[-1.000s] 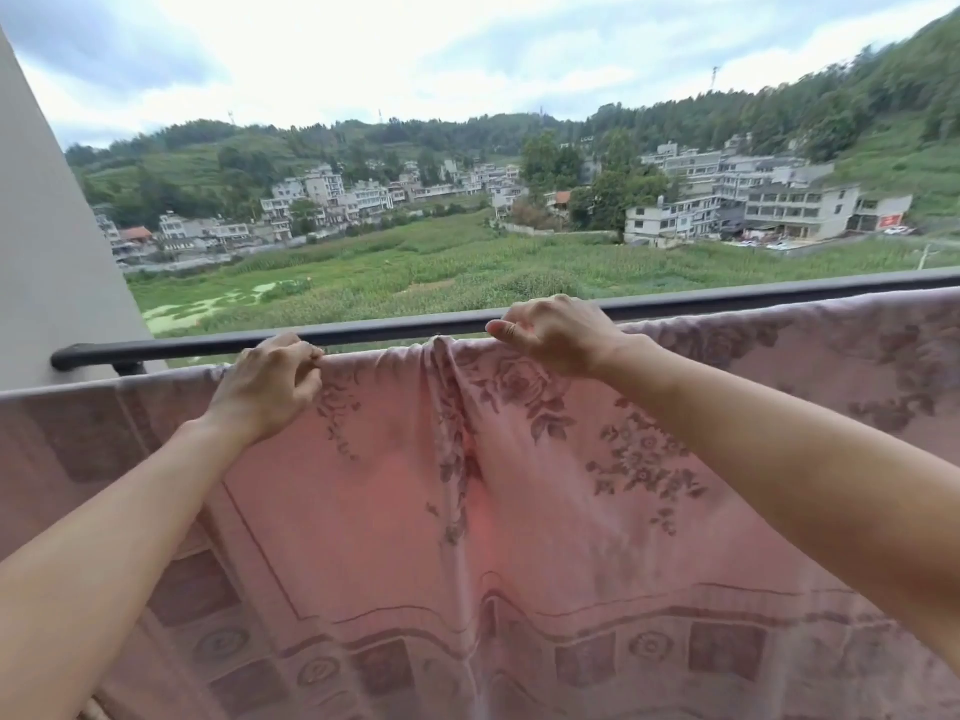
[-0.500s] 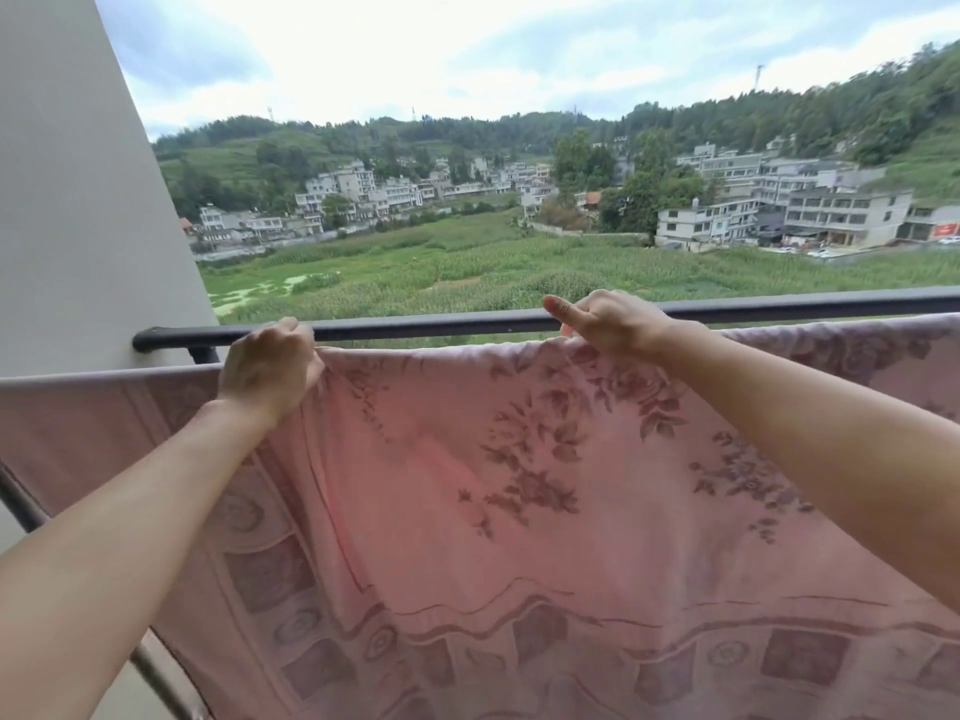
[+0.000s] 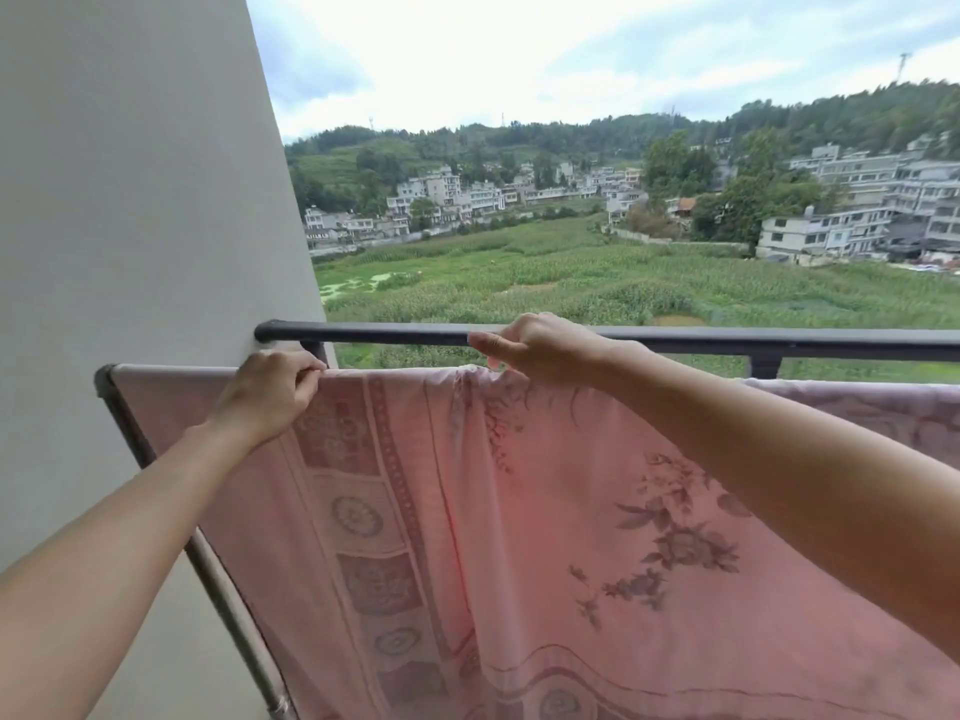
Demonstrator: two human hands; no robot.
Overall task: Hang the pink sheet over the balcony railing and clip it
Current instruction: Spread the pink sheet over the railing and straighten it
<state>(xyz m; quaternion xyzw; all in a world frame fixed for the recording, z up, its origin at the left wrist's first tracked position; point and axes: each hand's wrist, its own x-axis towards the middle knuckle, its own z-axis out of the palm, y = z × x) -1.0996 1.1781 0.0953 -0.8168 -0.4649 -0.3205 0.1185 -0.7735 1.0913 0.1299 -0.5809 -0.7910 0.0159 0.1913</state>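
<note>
**Already draped, not yet clipped**

Right now I have the soft pink sheet with a floral print (image 3: 545, 511) hanging in front of me. Its top edge runs along a pale grey tube frame (image 3: 218, 574) just on my side of the black metal balcony railing (image 3: 727, 343). Whether any cloth lies over the black rail itself, I cannot tell.

My left hand (image 3: 270, 392) grips the top edge near the plain grey wall (image 3: 130, 200), fingers (image 3: 306, 374) curled tight over the fold. My right hand (image 3: 540, 345) sits further along, close against the rail, its fingers bent in and pinching a small gather of cloth. Between the two hands the edge lies fairly flat, with wrinkles bunching under the right.

I judge the cloth thin, light and limp. It will sag wherever I let go, and a breeze off the open fields could lift it. The sensible hold is the doubled top edge, taken wide apart and kept taut, not the loose middle. No clips show in this view, so fastening is yet to come. One hand should pin the fold to the bar while the other fetches one.
</note>
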